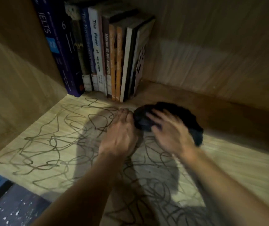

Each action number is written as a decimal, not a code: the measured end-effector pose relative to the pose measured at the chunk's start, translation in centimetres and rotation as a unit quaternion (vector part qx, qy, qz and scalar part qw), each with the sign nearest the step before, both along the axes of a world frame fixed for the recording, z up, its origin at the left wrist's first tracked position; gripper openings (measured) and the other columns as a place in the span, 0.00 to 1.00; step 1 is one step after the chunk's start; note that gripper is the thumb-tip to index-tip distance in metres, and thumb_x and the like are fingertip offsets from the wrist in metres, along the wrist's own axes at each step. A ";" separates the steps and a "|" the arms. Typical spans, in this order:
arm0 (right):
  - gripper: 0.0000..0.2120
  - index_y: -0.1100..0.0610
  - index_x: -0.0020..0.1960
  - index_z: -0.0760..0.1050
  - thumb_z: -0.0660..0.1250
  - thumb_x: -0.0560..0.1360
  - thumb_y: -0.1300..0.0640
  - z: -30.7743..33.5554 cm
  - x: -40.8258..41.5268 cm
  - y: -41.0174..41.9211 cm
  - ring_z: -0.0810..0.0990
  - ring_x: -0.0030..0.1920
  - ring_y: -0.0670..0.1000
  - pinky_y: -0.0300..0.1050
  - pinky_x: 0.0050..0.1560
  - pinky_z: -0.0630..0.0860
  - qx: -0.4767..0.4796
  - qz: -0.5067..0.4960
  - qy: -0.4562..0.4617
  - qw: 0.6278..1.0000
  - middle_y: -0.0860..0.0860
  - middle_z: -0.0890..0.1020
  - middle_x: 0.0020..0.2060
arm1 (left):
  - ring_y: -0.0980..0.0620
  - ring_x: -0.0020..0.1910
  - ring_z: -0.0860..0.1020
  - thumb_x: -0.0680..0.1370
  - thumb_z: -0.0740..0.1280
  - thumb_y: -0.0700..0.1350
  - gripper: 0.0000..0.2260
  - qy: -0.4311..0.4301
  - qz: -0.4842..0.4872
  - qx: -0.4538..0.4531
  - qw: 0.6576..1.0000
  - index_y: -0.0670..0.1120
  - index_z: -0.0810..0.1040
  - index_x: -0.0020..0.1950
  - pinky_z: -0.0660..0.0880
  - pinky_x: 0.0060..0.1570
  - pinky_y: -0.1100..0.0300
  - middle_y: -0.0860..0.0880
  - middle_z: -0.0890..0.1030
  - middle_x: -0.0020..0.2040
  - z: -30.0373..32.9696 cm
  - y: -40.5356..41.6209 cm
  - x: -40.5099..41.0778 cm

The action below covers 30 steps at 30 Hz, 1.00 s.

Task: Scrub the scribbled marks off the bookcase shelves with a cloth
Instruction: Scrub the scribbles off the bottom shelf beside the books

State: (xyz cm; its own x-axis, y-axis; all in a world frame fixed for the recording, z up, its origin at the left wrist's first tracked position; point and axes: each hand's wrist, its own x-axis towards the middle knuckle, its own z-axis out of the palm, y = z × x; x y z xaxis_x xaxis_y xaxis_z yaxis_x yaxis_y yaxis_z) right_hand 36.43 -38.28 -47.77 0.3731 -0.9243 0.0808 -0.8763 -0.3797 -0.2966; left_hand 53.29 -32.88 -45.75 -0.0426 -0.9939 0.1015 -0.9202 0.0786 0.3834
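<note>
A pale wooden shelf board (45, 132) is covered in looping dark scribbled marks (57, 144), from the left wall to the front edge. A bunched dark cloth (184, 118) lies on the board toward the back right. My right hand (168, 129) lies on top of the cloth with its fingers spread and fairly straight, blurred by motion. My left hand (120, 132) rests palm down on the board just left of the cloth, fingertips at the cloth's left edge.
A row of upright books (98, 54) stands at the back left against the side wall (8, 79). The wooden back panel (211, 46) closes the rear. A dark blue speckled floor (8, 206) shows below the shelf's front edge.
</note>
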 end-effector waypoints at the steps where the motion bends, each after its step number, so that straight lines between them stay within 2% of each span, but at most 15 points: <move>1: 0.25 0.44 0.75 0.60 0.51 0.78 0.43 0.2 -1.2 -2.7 0.54 0.76 0.53 0.53 0.75 0.51 0.015 -0.018 -0.015 1.000 0.45 0.59 0.75 | 0.48 0.76 0.54 0.79 0.54 0.47 0.25 -0.002 0.002 0.005 1.000 0.42 0.58 0.76 0.52 0.73 0.56 0.43 0.59 0.77 -0.2 -0.2 0.0; 4: 0.23 0.52 0.75 0.62 0.54 0.81 0.50 2.6 -2.4 -7.4 0.57 0.75 0.55 0.51 0.74 0.54 0.056 -0.154 -0.040 0.986 0.51 0.60 0.76 | 0.50 0.77 0.52 0.82 0.54 0.48 0.24 -0.004 0.002 0.013 1.000 0.43 0.56 0.77 0.50 0.73 0.58 0.45 0.57 0.77 -0.5 -0.4 0.0; 6: 0.22 0.50 0.74 0.63 0.54 0.81 0.50 1.4 -1.0 -3.6 0.55 0.76 0.52 0.48 0.75 0.53 0.049 -0.118 -0.037 0.991 0.48 0.58 0.76 | 0.49 0.73 0.60 0.82 0.53 0.50 0.21 0.004 0.004 0.002 1.000 0.44 0.64 0.73 0.57 0.72 0.56 0.45 0.65 0.73 -0.8 -0.7 0.0; 8: 0.24 0.43 0.75 0.59 0.51 0.79 0.44 1.0 -0.1 3.7 0.50 0.76 0.47 0.44 0.76 0.47 0.019 -0.021 -0.043 0.999 0.39 0.55 0.74 | 0.48 0.66 0.67 0.81 0.55 0.50 0.16 -0.004 -0.004 -0.008 1.000 0.45 0.70 0.65 0.65 0.65 0.56 0.47 0.71 0.64 -0.6 -0.6 -0.2; 10: 0.28 0.44 0.75 0.59 0.46 0.76 0.41 0.6 -1.6 4.4 0.51 0.76 0.47 0.43 0.75 0.47 0.004 0.038 -0.041 0.998 0.40 0.56 0.75 | 0.48 0.64 0.69 0.80 0.55 0.49 0.15 -0.003 -0.008 -0.010 1.000 0.45 0.71 0.63 0.66 0.62 0.56 0.47 0.72 0.62 -0.3 -0.4 -0.2; 12: 0.28 0.49 0.76 0.59 0.48 0.77 0.42 1.5 -3.6 -0.7 0.53 0.76 0.51 0.43 0.74 0.49 0.024 -0.022 -0.022 0.999 0.48 0.56 0.77 | 0.48 0.67 0.68 0.80 0.54 0.50 0.18 0.010 0.006 -0.004 1.000 0.45 0.69 0.68 0.65 0.65 0.55 0.47 0.71 0.67 -0.2 -0.2 -0.3; 15: 0.23 0.52 0.76 0.59 0.53 0.82 0.50 3.1 -3.3 -6.9 0.53 0.76 0.54 0.46 0.75 0.51 0.058 -0.173 -0.094 0.979 0.52 0.56 0.77 | 0.48 0.68 0.67 0.81 0.53 0.50 0.19 0.001 0.009 -0.017 1.000 0.44 0.67 0.70 0.64 0.67 0.57 0.46 0.70 0.69 -0.3 -0.3 -0.2; 17: 0.22 0.56 0.74 0.63 0.55 0.82 0.53 1.6 -1.4 -3.8 0.58 0.75 0.55 0.47 0.73 0.57 0.069 -0.108 -0.115 0.985 0.55 0.60 0.75 | 0.48 0.66 0.69 0.81 0.54 0.49 0.17 0.011 0.007 -0.019 1.000 0.45 0.69 0.67 0.66 0.64 0.57 0.46 0.72 0.66 -0.4 -0.5 -0.1; 19: 0.24 0.53 0.75 0.62 0.51 0.81 0.47 -0.4 -0.5 3.4 0.60 0.74 0.50 0.42 0.72 0.59 0.041 -0.018 -0.161 0.986 0.48 0.61 0.75 | 0.48 0.62 0.72 0.80 0.55 0.48 0.14 0.015 0.001 -0.009 1.000 0.47 0.71 0.63 0.69 0.59 0.55 0.47 0.73 0.61 -0.3 -0.4 -0.1; 21: 0.29 0.42 0.75 0.54 0.43 0.75 0.38 -0.4 -1.5 5.8 0.50 0.75 0.42 0.40 0.75 0.49 -0.024 0.095 -0.055 0.994 0.38 0.52 0.74 | 0.47 0.60 0.73 0.80 0.56 0.49 0.13 0.015 0.001 -0.004 1.000 0.48 0.71 0.61 0.70 0.56 0.55 0.48 0.73 0.60 -0.2 -0.4 0.0; 23: 0.27 0.42 0.76 0.56 0.46 0.78 0.39 1.3 -4.1 1.1 0.54 0.76 0.46 0.40 0.72 0.52 -0.030 0.032 0.002 0.999 0.42 0.55 0.76 | 0.47 0.63 0.71 0.81 0.54 0.50 0.15 0.022 0.012 0.000 1.000 0.47 0.70 0.65 0.69 0.58 0.55 0.48 0.72 0.63 0.0 -0.2 -0.3; 25: 0.23 0.48 0.75 0.62 0.54 0.81 0.48 2.6 -5.6 -5.0 0.59 0.75 0.52 0.40 0.70 0.54 -0.002 -0.103 -0.038 0.994 0.49 0.60 0.76 | 0.47 0.65 0.70 0.82 0.53 0.48 0.17 0.009 0.018 -0.005 1.000 0.45 0.67 0.68 0.68 0.61 0.55 0.47 0.71 0.67 0.2 -0.1 -0.2; 26: 0.22 0.49 0.73 0.64 0.55 0.80 0.50 2.7 -4.6 -6.0 0.60 0.74 0.53 0.42 0.71 0.56 0.000 -0.132 -0.042 0.990 0.50 0.62 0.75 | 0.47 0.65 0.70 0.81 0.53 0.49 0.17 0.010 0.018 -0.006 1.000 0.46 0.67 0.68 0.68 0.60 0.55 0.47 0.71 0.67 0.1 -0.1 -0.1; 28: 0.25 0.51 0.72 0.66 0.54 0.76 0.47 1.3 -2.4 -3.4 0.62 0.73 0.54 0.45 0.72 0.58 0.022 -0.110 -0.050 0.992 0.50 0.66 0.73 | 0.47 0.62 0.72 0.81 0.54 0.50 0.15 0.022 0.015 0.005 1.000 0.47 0.69 0.65 0.69 0.56 0.55 0.48 0.73 0.63 -0.1 -0.3 -0.1; 30: 0.30 0.48 0.75 0.62 0.48 0.74 0.42 -0.2 -1.6 2.1 0.58 0.75 0.49 0.42 0.74 0.52 -0.002 -0.012 -0.040 0.999 0.45 0.62 0.74 | 0.48 0.57 0.74 0.80 0.56 0.52 0.13 0.015 0.001 0.003 1.000 0.49 0.72 0.59 0.67 0.49 0.58 0.49 0.73 0.57 -0.1 -0.4 -0.1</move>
State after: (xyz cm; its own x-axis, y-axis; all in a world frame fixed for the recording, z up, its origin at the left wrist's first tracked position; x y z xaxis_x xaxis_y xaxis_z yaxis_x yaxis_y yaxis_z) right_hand 34.84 -36.16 -48.01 0.3425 -0.9327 0.1127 -0.8587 -0.3595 -0.3652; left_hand 53.20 -33.25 -45.89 -0.0385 -0.9946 0.0961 -0.9082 0.0749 0.4117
